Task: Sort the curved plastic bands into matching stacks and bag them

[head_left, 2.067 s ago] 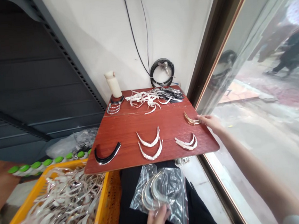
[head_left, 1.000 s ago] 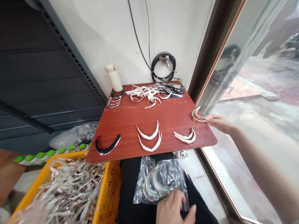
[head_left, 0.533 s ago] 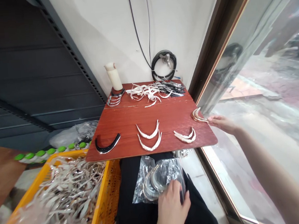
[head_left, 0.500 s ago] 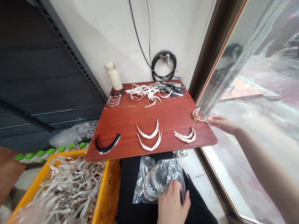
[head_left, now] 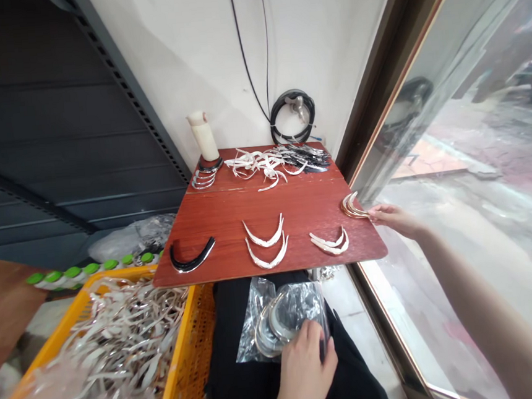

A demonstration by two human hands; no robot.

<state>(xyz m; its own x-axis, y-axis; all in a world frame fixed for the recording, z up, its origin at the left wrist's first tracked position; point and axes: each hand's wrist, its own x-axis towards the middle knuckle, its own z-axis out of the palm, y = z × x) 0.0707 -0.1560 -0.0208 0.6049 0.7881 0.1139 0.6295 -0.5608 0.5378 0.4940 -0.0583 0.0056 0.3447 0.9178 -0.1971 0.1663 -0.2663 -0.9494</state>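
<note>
My left hand (head_left: pixel 303 358) is closed on the edge of a clear plastic bag (head_left: pixel 253 325) lying on my lap. Inside the bag are several curved, shiny strips (head_left: pixel 274 323). At the table's right edge, my right hand (head_left: pixel 391 218) pinches the ends of a small stack of gold-and-white curved strips (head_left: pixel 353 209), which rests on the tabletop. Two white curved strips (head_left: pixel 269 261) lie at the front middle of the red-brown table (head_left: pixel 230 215), and a white pair (head_left: pixel 330 243) lies farther right. A black curved piece (head_left: pixel 192 262) is at the front left.
White strips (head_left: pixel 267 165) and black strips (head_left: pixel 306 157) are heaped at the back, near a coiled cable (head_left: pixel 274 124). A whitish cylinder (head_left: pixel 205 139) stands at the back left beside silver curved pieces (head_left: pixel 203 179). A yellow crate (head_left: pixel 181 350) full of strips stands left; a glass door (head_left: pixel 439 259) is right.
</note>
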